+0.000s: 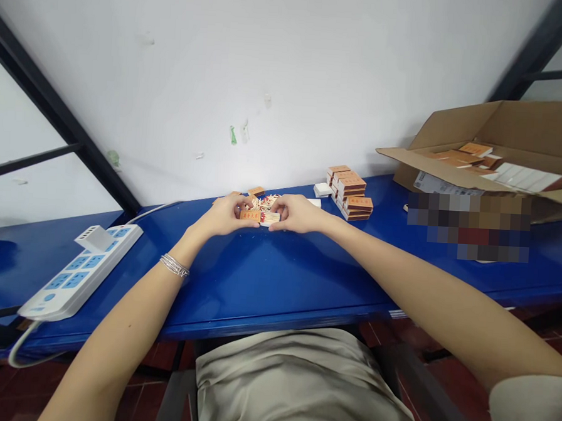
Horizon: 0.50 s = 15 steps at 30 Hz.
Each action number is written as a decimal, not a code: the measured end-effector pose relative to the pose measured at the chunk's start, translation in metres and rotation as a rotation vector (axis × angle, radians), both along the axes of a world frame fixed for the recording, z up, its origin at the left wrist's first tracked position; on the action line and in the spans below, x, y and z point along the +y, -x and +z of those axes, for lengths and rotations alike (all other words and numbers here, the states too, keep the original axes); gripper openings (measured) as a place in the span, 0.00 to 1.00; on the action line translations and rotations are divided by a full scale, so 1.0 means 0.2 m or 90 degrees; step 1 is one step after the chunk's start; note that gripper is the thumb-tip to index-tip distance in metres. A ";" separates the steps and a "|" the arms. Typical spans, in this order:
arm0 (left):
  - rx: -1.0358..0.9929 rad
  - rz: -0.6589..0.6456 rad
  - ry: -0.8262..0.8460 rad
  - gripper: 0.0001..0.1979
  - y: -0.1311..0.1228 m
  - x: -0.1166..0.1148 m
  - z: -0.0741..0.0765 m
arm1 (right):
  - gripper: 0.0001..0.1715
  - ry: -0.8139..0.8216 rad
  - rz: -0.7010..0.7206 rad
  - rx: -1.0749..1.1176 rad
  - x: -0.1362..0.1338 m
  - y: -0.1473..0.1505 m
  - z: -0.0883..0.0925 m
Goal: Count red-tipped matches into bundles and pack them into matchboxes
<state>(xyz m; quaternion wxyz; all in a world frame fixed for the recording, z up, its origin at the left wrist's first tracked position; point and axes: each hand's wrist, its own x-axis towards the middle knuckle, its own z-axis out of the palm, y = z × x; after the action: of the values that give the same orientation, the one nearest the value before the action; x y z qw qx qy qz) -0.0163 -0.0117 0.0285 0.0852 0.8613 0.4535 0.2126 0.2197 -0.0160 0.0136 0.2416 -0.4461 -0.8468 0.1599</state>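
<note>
Both my hands meet over the blue table (268, 279) near the wall. My left hand (224, 215) grips the orange sleeve of a matchbox (251, 216). My right hand (298, 214) pinches the pale inner tray (270, 219) that sticks out of that sleeve. Right behind the hands lies a loose heap of matches (265, 202). A silver bracelet (174, 266) circles my left wrist.
A stack of orange matchboxes (350, 192) and a small white box (322, 189) stand to the right of the hands. An open cardboard carton (495, 152) with more boxes sits far right. A white and blue power strip (82, 269) lies at the left.
</note>
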 end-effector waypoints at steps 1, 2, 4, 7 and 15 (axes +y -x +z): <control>-0.004 0.003 0.000 0.28 0.00 0.00 0.00 | 0.23 0.005 -0.001 0.004 0.00 0.00 0.00; -0.008 0.004 0.003 0.28 0.00 0.01 0.00 | 0.23 0.009 -0.002 0.008 0.00 0.00 0.00; -0.017 0.001 0.010 0.28 0.01 0.02 -0.01 | 0.23 0.016 -0.001 0.016 0.01 0.00 -0.01; -0.033 0.001 0.016 0.27 0.01 0.03 -0.03 | 0.22 0.017 0.001 0.029 0.01 0.00 -0.02; -0.104 0.016 0.013 0.30 0.00 0.03 -0.03 | 0.22 0.061 -0.024 0.086 0.02 0.00 -0.02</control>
<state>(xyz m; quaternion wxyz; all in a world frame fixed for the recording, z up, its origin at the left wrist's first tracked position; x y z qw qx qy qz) -0.0172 -0.0054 0.0232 0.1280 0.8343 0.4581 0.2787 0.2196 -0.0124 0.0088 0.2797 -0.4614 -0.8111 0.2257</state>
